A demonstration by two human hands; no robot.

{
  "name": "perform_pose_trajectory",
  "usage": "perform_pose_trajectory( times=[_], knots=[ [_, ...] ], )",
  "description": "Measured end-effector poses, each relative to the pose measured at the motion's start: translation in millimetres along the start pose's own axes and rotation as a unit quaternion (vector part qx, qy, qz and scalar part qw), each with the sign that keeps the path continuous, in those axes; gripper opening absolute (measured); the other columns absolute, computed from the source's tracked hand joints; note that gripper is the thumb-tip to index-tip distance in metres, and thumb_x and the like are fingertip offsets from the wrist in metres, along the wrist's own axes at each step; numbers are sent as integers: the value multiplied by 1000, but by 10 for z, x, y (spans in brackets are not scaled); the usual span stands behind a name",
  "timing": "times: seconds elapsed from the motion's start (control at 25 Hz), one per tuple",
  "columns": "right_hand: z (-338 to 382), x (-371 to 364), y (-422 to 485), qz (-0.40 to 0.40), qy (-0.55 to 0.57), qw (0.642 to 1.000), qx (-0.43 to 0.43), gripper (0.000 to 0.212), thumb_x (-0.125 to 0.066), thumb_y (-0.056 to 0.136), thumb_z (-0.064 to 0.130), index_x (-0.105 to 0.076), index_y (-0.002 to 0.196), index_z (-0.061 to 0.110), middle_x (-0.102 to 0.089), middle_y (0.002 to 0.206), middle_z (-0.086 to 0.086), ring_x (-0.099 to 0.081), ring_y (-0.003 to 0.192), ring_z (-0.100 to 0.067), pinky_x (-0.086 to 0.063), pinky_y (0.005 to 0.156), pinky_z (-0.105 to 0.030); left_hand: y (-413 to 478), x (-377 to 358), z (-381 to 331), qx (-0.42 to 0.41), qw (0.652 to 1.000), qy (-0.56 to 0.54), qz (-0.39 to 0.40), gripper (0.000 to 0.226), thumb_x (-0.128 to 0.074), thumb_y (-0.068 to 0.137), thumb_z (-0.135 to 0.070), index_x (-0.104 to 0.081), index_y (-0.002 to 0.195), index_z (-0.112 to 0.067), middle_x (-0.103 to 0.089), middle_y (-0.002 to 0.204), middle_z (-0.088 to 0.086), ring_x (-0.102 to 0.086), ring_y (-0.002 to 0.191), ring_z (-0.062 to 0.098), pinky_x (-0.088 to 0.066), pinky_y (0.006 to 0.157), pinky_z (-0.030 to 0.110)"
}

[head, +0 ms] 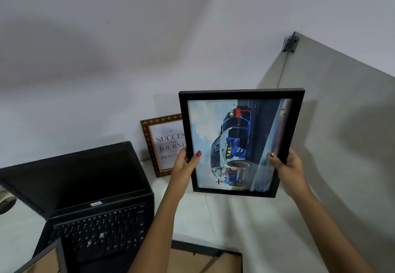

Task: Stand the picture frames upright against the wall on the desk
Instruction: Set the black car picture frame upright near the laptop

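Note:
A black picture frame [241, 95] with a blue and white car picture, turned sideways, is held up in the air above the white desk [203, 215]. My left hand [183, 163] grips its left edge and my right hand [286, 165] grips its right edge, thumbs on the glass. Behind it, a gold-patterned frame [162, 144] with a text print stands upright against the wall [128, 58], partly hidden by the black frame. Two more frames lie face down near the front edge: one [205, 260] at bottom centre, another [42, 260] at bottom left.
An open black laptop [96, 198] takes up the desk's left half. A grey partition panel [342, 123] closes the right side, with a metal bracket [290, 42] at its top corner. A round hole in the desk shows at the far left.

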State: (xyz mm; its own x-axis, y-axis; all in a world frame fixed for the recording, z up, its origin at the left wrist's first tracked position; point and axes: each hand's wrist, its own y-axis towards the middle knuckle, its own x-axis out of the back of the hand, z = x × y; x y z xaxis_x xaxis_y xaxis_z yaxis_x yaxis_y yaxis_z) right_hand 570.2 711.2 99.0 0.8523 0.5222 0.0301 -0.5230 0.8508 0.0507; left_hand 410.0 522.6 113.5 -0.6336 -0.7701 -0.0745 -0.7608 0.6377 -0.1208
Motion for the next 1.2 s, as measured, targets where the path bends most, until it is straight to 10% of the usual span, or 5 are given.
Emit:
perform_pose_trajectory(
  times=[0.2, 0.32, 0.48, 0.92, 1.2],
  knots=[
    [363, -194, -964, 34, 64, 997, 11, 18, -69, 74, 30, -57, 88, 27, -66, 83, 9, -62, 74, -1, -52, 65, -10, -670, 362, -256, -108, 990, -1, -88, 22, -50, 89, -8, -52, 104, -25, -61, 109, 1, -59, 106, 20, -50, 92, 31],
    [396, -534, -1520, 79, 65, 994, -34, 64, -76, 45, 63, -58, 92, 23, -70, 90, 7, -64, 81, -7, -56, 70, -19, -1149, 795, -554, -178, 978, 3, -112, 25, -51, 89, -6, -53, 110, -18, -62, 102, -5, -63, 88, -2, -54, 76, 15],
    [447, -1074, -2169, 153, 58, 983, -79, 15, -56, 85, 10, -54, 99, 15, -61, 110, -13, -59, 93, -17, -52, 75, -31, -1772, 1490, -938, -280, 948, 113, -99, 34, -54, 86, -3, -54, 95, -36, -61, 95, -15, -58, 83, -14, -49, 80, 11],
    [324, -2420, -3871, 111, 76, 974, -182, 68, -73, 71, 9, -35, 127, 15, -48, 130, -20, -52, 109, -31, -43, 91, -44, -2904, 3641, -1012, -276, 876, 358, -166, 33, -68, 76, -2, -65, 97, -27, -62, 85, -12, -60, 79, -5, -47, 77, 11],
    [656, -3117, -4294, 98, -173, 967, 156, 75, -77, 67, 15, -37, 130, 17, -34, 141, -8, -32, 131, -21, -31, 108, -37, -2973, 4222, -965, -203, 824, 520, -97, 31, -69, 76, -11, -69, 106, -20, -70, 92, 3, -60, 83, 15, -48, 82, 24]
  ],
)
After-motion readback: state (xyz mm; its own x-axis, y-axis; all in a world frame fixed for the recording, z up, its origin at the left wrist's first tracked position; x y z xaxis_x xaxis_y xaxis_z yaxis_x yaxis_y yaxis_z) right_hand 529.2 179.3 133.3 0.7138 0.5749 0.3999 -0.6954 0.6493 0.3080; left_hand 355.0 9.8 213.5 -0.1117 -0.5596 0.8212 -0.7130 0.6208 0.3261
